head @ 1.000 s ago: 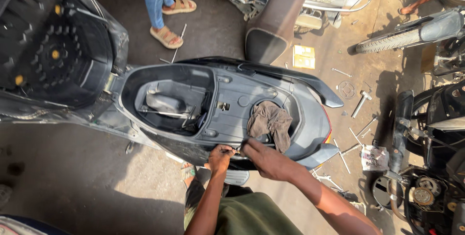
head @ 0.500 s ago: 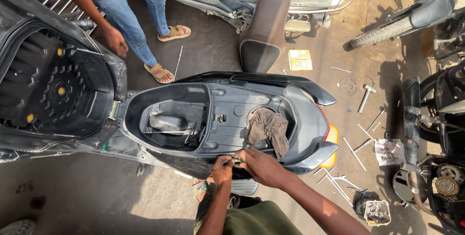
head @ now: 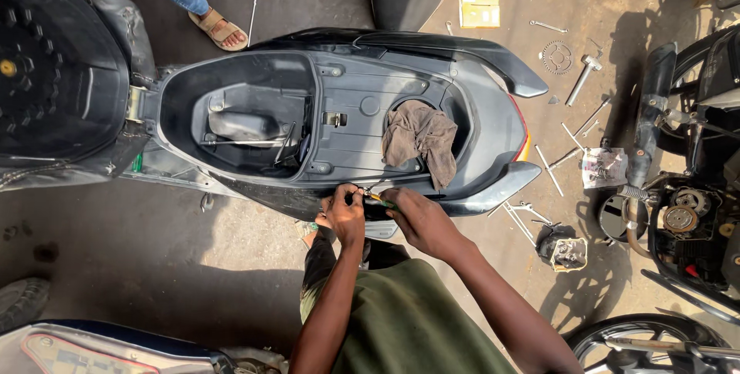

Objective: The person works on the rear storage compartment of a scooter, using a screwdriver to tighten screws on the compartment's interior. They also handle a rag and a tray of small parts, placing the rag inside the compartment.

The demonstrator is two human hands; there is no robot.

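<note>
Both hands meet at the near edge of the scooter (head: 347, 104): the left hand (head: 344, 216) is curled shut beside the right hand (head: 416, 220), whose fingers pinch a small green-handled tool (head: 380, 201) against the rim. Beyond them a brown rag (head: 420, 139) lies in the open seat well. Spanners (head: 532, 212) litter the ground to the right. Farthest off, a flat yellow box (head: 479, 5) lies by a sandalled foot (head: 220, 28).

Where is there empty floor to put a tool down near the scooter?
Bare grey concrete floor lies left of the left hand, below the black scooter body. Right of the right hand, scattered metal spanners and rods crowd the ground.
</note>
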